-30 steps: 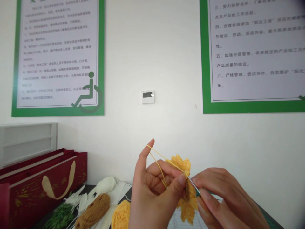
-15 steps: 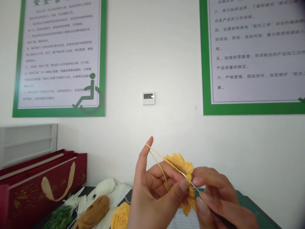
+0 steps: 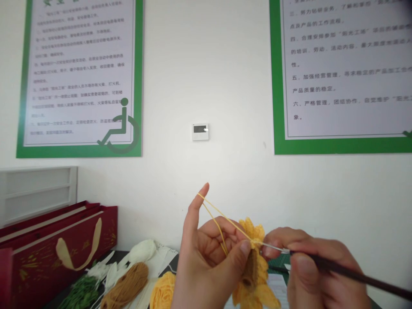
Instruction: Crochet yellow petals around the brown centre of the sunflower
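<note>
My left hand (image 3: 214, 257) pinches a crocheted flower (image 3: 254, 296) between thumb and fingers; it has yellow petals and a brown centre. Over the raised left index finger runs a strand of yellow yarn (image 3: 225, 214), stretched down to the flower's edge. My right hand (image 3: 309, 262) grips a crochet hook (image 3: 341, 268) with a dark handle and a thin metal shaft. The hook's tip sits at the petal edge near the left thumb, where the yarn meets the stitches. Part of the flower is hidden behind the left hand.
To the left stand dark red gift bags (image 3: 86, 244) with a cream ribbon handle. Before them lie green yarn (image 3: 79, 292), a brown skein (image 3: 125, 285), white yarn (image 3: 143, 251) and a yellow yarn ball (image 3: 162, 292). Behind is a white wall with a small control panel (image 3: 200, 131).
The crochet hook has swung from a steep slant to nearly level, and my right hand has moved right. The flower has turned, showing more of its brown centre. The left index finger stays raised.
</note>
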The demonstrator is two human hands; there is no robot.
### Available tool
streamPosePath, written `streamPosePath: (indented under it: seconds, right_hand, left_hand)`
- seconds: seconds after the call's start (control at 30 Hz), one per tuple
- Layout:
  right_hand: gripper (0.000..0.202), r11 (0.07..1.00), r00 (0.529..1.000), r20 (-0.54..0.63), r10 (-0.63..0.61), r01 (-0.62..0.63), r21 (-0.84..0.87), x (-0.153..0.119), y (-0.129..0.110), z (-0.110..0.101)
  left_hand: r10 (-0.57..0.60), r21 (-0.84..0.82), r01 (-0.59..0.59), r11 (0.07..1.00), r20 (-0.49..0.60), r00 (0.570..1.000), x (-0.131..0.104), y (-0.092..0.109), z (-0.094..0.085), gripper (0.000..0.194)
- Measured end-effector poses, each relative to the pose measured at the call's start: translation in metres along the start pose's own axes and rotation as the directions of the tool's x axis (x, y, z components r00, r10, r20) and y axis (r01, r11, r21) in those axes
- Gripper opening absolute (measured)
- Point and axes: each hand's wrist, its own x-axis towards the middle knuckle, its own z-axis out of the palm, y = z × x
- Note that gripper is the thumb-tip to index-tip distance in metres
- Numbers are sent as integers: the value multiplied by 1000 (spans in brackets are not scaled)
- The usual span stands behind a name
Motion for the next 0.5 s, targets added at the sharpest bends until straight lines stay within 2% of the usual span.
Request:
streamPosePath:
  seconds: [0.07,0.13,0.27,0.43,0.5]
  right_hand:
    - [11,972,982,14,187,-187,139,0,5,0]
    - [16,933,952,81,294,-304,193,-2,12,-2]
    - [20,860,899,150,412,-438,262,-5,20,-5]
    - [26,680,767,138,626,-624,385,-4,11,0]
    - [27,640,739,146,658,-650,410,-2,8,1]
  left_hand:
    - [-21,-8,21,1000,25,999,2,0,-3,105]
    - [-30,-14,31,999,44,999,4,-1,-5,103]
    - [-28,-15,29,999,62,998,4,-3,-4,103]
    - [-16,-5,16,1000,55,998,2,-2,-2,103]
    - [-29,-2,29,1000,75,997,3,-2,-3,103]
